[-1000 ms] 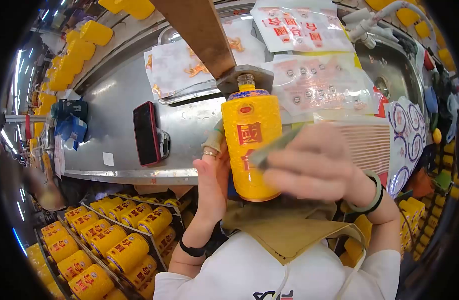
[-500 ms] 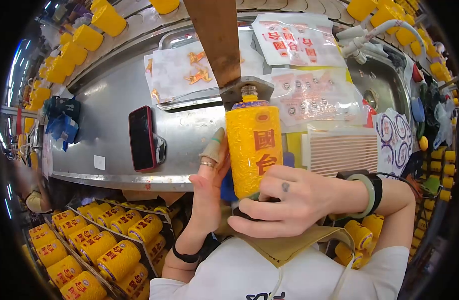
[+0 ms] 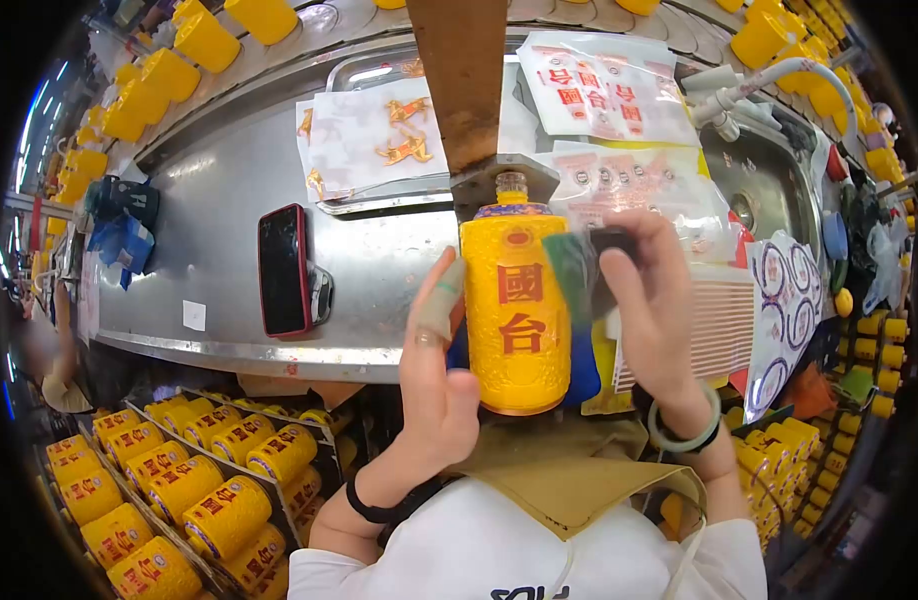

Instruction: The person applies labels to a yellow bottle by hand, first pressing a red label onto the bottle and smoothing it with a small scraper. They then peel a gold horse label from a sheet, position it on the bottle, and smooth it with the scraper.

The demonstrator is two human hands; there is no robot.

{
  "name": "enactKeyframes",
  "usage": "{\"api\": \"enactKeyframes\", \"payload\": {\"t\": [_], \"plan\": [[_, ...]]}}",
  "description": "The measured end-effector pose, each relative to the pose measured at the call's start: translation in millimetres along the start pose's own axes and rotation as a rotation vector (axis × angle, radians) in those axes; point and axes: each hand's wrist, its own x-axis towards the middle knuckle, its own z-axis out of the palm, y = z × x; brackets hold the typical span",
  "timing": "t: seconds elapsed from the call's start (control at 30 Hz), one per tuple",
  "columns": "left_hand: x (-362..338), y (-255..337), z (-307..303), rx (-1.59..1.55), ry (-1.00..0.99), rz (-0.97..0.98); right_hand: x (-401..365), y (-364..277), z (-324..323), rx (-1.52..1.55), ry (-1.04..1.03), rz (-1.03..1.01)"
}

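Nearest, at lower left below the bench edge: crates of yellow bottles (image 3: 209,500) lying on their sides. Just above the tan apron (image 3: 569,480), held between both hands in front of the steel bench (image 3: 229,200): the yellow ceramic bottle (image 3: 514,320). Not visible whether anything supports its base.

Left hand (image 3: 434,385) grasping the left flank, taped finger (image 3: 441,300) pointing up, other fingers mostly hidden behind. Right hand (image 3: 659,300) pinching a blurred green pad (image 3: 567,265) against the upper right shoulder.

Half a second ago, cupped low round the base; now lifted to the top of the flank, and the red characters turned from off-right to squarely facing the camera. Judged from that: rubbing of the surface under way, moved on from base to shoulder.

Long axis upright, barely tilted. Neck (image 3: 511,185) up and away, just below the metal foot of a wooden post (image 3: 459,80); base down toward the chest.

Farther off: a red-cased phone (image 3: 284,270), sticker sheets (image 3: 599,90), then the sink (image 3: 779,170).
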Motion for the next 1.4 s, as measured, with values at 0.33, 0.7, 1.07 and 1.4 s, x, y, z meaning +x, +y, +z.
{"api": "enactKeyframes", "payload": {"t": [0.33, 0.7, 1.07, 1.4], "plan": [[-8.5, 18.5, -1.9, 0.808, -0.111, 0.278, -26.6, 22.9, 20.3, 0.231, 0.041, 0.319], [-7.8, 5.6, -7.7, 0.724, -0.045, 0.336, -29.9, 38.3, 18.2, 0.149, 0.037, 0.259], [-6.4, 4.0, -5.3, 0.774, -0.015, 0.353, -28.6, 33.1, 19.2, 0.194, 0.045, 0.265], [2.1, 27.6, 1.5, 0.928, -0.064, 0.356, -29.9, 39.5, 19.0, 0.181, 0.032, 0.23]]}}
